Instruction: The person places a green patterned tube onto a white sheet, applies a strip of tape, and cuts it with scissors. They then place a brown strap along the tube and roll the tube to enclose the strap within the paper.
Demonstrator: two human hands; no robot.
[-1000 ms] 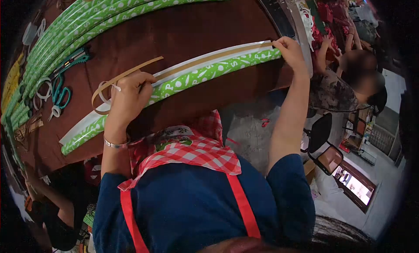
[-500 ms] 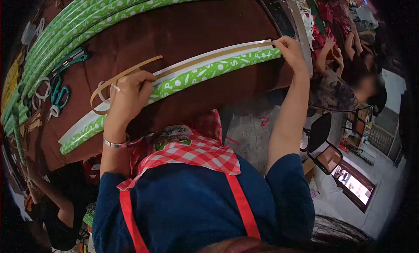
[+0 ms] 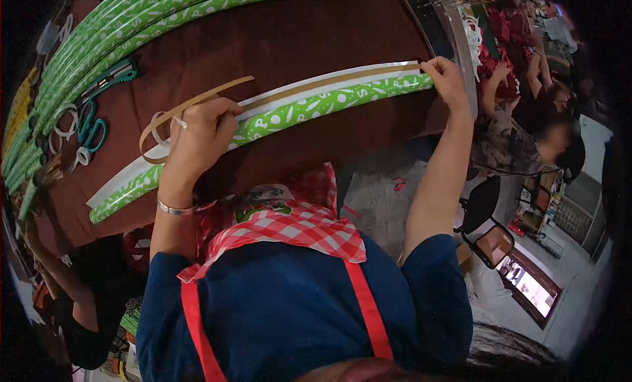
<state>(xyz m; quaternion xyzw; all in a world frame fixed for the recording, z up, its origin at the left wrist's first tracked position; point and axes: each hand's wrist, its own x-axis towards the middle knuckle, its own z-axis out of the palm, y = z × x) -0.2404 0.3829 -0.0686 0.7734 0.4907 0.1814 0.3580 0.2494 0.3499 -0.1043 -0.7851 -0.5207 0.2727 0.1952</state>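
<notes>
A roll of green patterned paper (image 3: 276,119) lies across the brown table, its white edge facing away from me. Along that edge runs a tan strip (image 3: 329,78). My left hand (image 3: 205,128) is closed on the tan strip near the roll's middle, and the strip's loose part curls back past the wrist. At the roll's right end, my right hand (image 3: 445,79) pinches the end of the strip. White rings partly show beside my left wrist.
Several finished green rolls (image 3: 178,8) lie at the far left. Teal scissors (image 3: 92,128), a teal cutter (image 3: 113,79) and a white ring (image 3: 66,122) are near them. A phone (image 3: 429,27) lies at the far right. Other people sit at both sides.
The view has shifted slightly. My left hand has turned a little on the strip, with its fingers more curled. My right hand still pinches the right end.
</notes>
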